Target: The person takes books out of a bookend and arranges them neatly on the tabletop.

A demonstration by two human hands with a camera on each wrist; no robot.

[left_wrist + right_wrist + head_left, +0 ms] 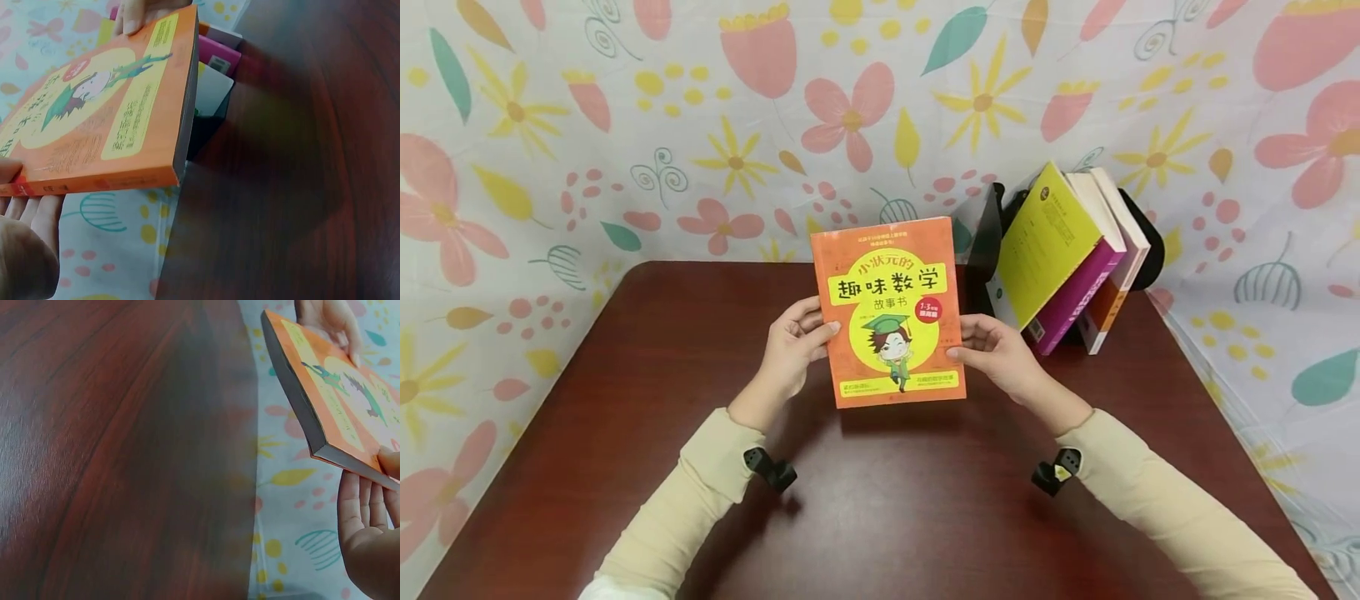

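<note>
An orange paperback book (pixel 891 312) is held up above the table, its front cover with a cartoon child in a green cap turned toward me. My left hand (pixel 792 343) grips its left edge, thumb on the cover and fingers behind. On the opposite edge my right hand (pixel 997 354) pinches the book the same way. In the left wrist view the spine of the book (pixel 94 182) shows beside the left thumb. The right wrist view shows the page edges of the book (pixel 300 406) and the right-hand fingers (pixel 357 503) under it.
At the table's back right, a black bookend (pixel 987 237) supports several leaning books, among them a yellow-green one (pixel 1052 242), a purple one (pixel 1078 296) and a white-and-orange one (pixel 1108 317). Behind the dark red-brown table (pixel 910 508) hangs a flower-patterned cloth (pixel 685 108).
</note>
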